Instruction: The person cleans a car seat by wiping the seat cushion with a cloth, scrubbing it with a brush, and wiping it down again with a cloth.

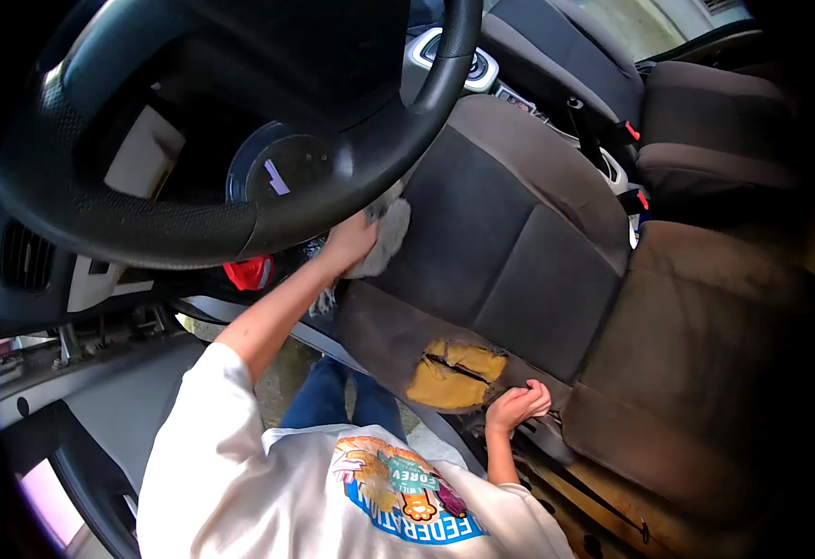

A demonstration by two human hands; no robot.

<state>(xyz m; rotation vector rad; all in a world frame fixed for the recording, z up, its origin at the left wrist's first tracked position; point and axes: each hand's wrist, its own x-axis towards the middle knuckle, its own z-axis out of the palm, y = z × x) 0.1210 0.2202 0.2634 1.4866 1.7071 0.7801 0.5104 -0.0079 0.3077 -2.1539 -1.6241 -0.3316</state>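
Note:
My left hand (352, 244) is closed on a grey fluffy cloth (391, 240), pressed to the front end of the dark car seat (482, 224). Part of the cloth is hidden behind the steering wheel rim. At the seat's near side bolster, my right hand (517, 406) rests with its fingers curled; whether anything is inside them is hidden. Beside that hand the cover is torn, and yellow foam (454, 374) with a dark split shows through.
The black steering wheel (240, 233) overhangs my left forearm. A red object (249, 273) lies beneath it. The brown-stained seat backrest (678, 363) is at right, with red buckles (631, 130) and a gear console (468, 61) beyond. The open door (81, 391) stands at left.

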